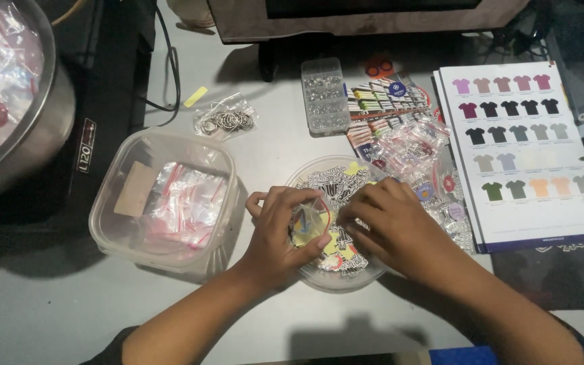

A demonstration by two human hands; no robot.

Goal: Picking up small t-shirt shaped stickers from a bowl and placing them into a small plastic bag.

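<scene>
Over a round clear plastic bowl (319,177) of printed stickers on the grey tabletop (55,297), the left hand (280,233) pinches a small clear zip bag (307,220) while the right hand (390,220) curls fingers at its mouth. A square clear plastic tub (113,206) of glossy bags sits left, a shirt colour chart (528,152) right.

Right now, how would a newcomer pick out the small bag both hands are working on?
Find the round clear bowl of stickers at the table's centre. Above it, the left hand and right hand pinch a tiny clear bag; unlike the bags in the square tub, it's held up.
</scene>
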